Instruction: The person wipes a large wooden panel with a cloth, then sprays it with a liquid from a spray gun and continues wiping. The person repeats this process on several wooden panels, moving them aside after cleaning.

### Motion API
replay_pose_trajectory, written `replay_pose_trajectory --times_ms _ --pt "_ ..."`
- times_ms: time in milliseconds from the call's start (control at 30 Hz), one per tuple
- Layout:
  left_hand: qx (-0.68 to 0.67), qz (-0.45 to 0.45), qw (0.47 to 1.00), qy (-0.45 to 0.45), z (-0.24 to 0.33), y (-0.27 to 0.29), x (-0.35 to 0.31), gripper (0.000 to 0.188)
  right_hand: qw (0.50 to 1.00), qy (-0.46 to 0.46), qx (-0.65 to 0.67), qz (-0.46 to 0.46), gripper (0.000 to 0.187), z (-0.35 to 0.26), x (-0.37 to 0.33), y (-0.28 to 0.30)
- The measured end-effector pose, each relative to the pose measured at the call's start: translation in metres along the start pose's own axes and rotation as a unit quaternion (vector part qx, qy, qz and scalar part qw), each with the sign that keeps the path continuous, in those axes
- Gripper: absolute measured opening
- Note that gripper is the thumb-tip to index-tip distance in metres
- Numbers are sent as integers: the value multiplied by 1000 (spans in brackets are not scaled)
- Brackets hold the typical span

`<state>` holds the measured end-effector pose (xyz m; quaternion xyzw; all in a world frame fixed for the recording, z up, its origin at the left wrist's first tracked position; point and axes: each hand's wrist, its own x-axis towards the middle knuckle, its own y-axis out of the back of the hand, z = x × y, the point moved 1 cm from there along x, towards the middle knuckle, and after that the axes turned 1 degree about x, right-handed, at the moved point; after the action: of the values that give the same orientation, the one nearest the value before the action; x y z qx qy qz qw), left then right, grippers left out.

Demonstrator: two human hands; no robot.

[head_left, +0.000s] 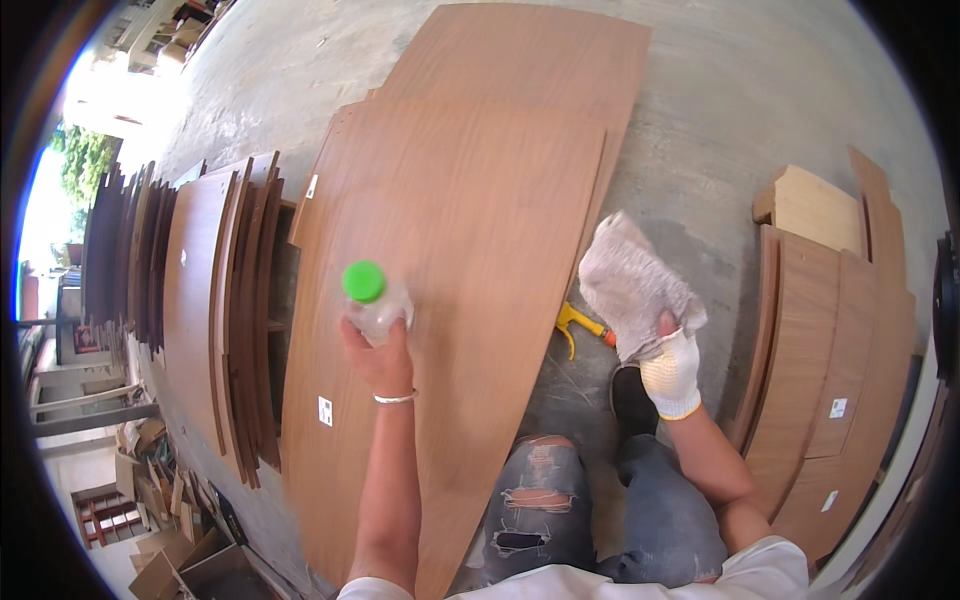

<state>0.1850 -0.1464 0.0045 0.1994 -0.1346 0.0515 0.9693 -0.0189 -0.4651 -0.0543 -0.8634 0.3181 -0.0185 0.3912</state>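
My bare left hand (379, 362) is closed around a clear plastic bottle (385, 312) with a bright green cap (364, 281). It holds the bottle over a large brown wood-grain panel (480, 230), which rests on others like it. Whether the bottle touches the panel, I cannot tell. On my right hand (670, 375) is a white knit work glove, and its fingers grip a greyish-white cloth (640, 285) beside the panel's right edge. Below the cloth, a yellow tool with a trigger-like lever (578, 322) and an orange end lies partly hidden next to the panel.
Wood-grain boards (200, 300) stand stacked on the left. More brown panels (800, 350) lie at the right, with a pale wooden piece (815, 210) at their far end. Cardboard boxes (205, 560) and scraps fill the lower left. Concrete floor (745, 100) surrounds the panels.
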Motion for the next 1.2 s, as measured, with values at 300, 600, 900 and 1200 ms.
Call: replay_pose_trajectory --times_ms 300,600,900,1200 --pt "85 -263 934 -226 137 -154 -102 56 865 309 -396 -27 46 -118 -21 -13" --pt "23 -410 905 -112 113 -219 -163 52 706 195 -681 -19 50 -145 -16 -32" --pt "65 -394 904 -151 79 -167 -179 51 627 234 -743 14 35 -129 4 -27" --pt "315 -330 887 -68 34 77 -211 54 519 272 -810 -10 39 -89 60 16"
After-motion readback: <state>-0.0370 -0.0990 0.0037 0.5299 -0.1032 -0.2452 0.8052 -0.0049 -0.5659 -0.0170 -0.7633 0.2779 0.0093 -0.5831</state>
